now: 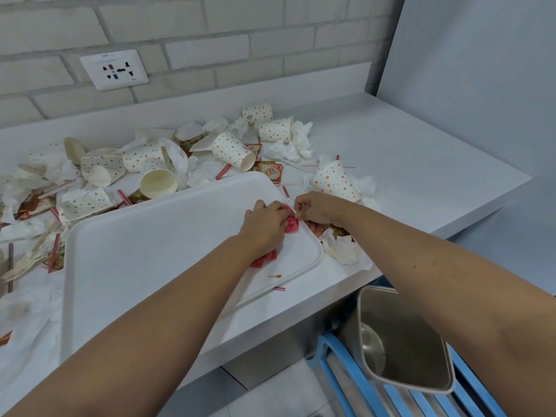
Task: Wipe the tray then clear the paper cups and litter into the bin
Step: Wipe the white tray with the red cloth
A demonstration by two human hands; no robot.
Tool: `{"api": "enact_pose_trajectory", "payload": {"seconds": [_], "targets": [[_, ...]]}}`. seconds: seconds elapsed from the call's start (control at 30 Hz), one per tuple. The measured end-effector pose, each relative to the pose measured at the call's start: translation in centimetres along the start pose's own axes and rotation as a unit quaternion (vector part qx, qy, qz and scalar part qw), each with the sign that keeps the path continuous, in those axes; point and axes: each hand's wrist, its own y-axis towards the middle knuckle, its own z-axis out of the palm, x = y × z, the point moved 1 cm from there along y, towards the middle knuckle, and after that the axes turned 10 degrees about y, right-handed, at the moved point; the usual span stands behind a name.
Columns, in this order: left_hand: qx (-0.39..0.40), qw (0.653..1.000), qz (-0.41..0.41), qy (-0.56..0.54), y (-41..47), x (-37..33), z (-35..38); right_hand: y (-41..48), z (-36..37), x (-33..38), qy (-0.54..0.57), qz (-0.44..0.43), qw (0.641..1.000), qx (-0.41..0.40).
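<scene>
Two grips engaged: left grip (264, 224) clutches the red cloth (290, 226) on the tray (135, 251); right grip (313, 210) pinches its three-o'clock rim. Best sweep firmly toward the stain (275, 276) at six o'clock.

White tray (150, 251), toppled dotted cups (233, 150), steel bin (394, 329)

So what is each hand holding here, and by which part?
The left hand grips the bunched pink cloth from above; the right hand curls round the right rim of the tray.

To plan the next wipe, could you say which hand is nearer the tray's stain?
Left. Left hand grips the cloth just beyond the stain; right hand holds the tray rim, farther right.
</scene>
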Motion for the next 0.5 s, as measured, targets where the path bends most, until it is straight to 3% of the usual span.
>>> {"api": "enact_pose_trajectory", "payload": {"seconds": [0.13, 0.5], "targets": [[0.022, 0.999, 0.031, 0.033, -0.7, -0.1, 0.1, -0.1, 0.2, -0.2, 0.007, -0.003, 1.0, -0.002], [0.106, 0.979, 0.174, -0.012, -3.9, -1.2, -0.4, -0.4, 0.1, 0.6, -0.021, 0.018, 1.0, 0.007]]}}
